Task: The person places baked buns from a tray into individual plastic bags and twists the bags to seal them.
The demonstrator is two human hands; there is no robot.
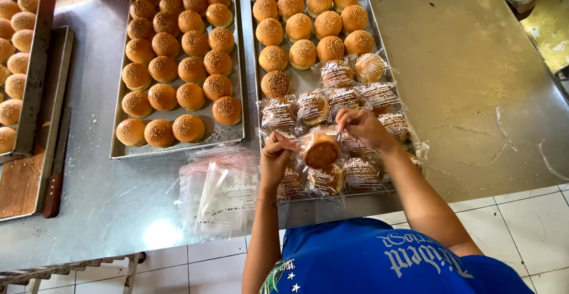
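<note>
A bagged bun (pixel 320 150) was pinched shut-fingered by the left hand (pixel 274 160) and right hand (pixel 363 127) above the right tray (pixel 372 21), where roughly half the buns were wrapped, the left tray (pixel 239 63) untouched.

Knife (pixel 55 175), empty bags (pixel 218 192), steel table (pixel 474 74)

The left tray (pixel 24 80) runs off the picture's edge, so half its buns are lost. The knife (pixel 56 169) shows its handle, the blade mostly tucked against the tray wall. Behind the left hand (pixel 275 160) and right hand (pixel 364 128), several wrapped buns (pixel 361 172) sit covered, and the bagged bun (pixel 321 150) shows only its browned underside. The clear bags (pixel 216 193) blur into one glare.
</note>
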